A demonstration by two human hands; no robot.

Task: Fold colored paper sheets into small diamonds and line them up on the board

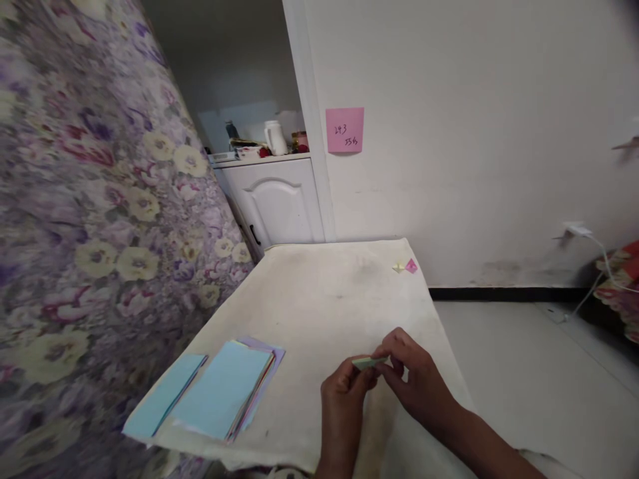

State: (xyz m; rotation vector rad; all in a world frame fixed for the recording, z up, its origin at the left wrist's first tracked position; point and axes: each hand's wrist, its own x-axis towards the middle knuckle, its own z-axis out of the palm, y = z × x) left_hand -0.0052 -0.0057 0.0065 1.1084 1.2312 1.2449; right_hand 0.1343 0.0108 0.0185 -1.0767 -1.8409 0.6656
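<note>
Between my two hands is a small piece of folded light green paper (365, 363), held above the near right part of the table. My left hand (345, 392) pinches its left end between thumb and fingers. From the right, my right hand (412, 372) grips the other end, thumb below and fingers on top. Part of the paper is hidden behind the fingertips. At the table's far right corner lie a small yellow folded paper (398, 267) and a pink one (411, 266), side by side.
Two stacks of coloured paper, a narrow one (167, 392) and a wider one (227, 386), lie on the near left of the cloth-covered table (309, 293). A floral curtain (110, 233) hangs along the left. A white cabinet (274, 203) and a wall with a pink note (345, 130) stand behind.
</note>
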